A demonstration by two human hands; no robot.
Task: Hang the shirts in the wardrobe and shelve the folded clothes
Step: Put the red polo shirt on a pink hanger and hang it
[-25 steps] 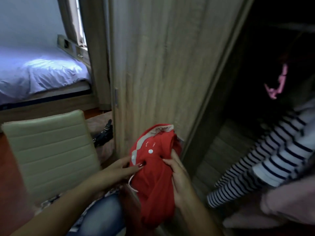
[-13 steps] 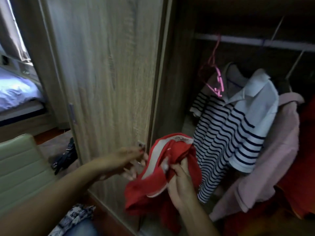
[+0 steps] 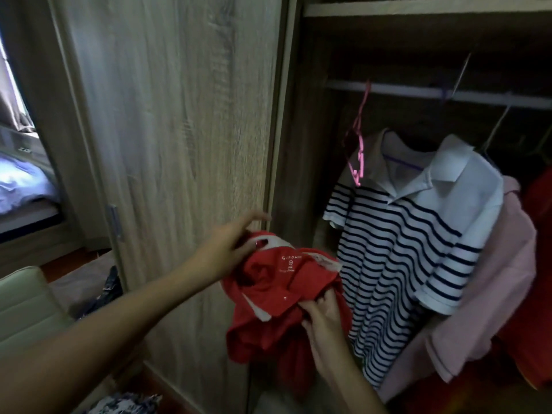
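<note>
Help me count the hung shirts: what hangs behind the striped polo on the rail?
A pink shirt hangs directly behind the striped polo, with a red garment beyond it. The polo covers much of the pink shirt, so anything else between them stays hidden.

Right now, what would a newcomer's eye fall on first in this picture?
First the red polo shirt, bunched low at centre, with the left hand holding its collar and the right hand gripping its front. To its right, a navy-striped white polo shirt hangs from the rail inside the open wardrobe. A pink hanger hangs just left of it.
</note>
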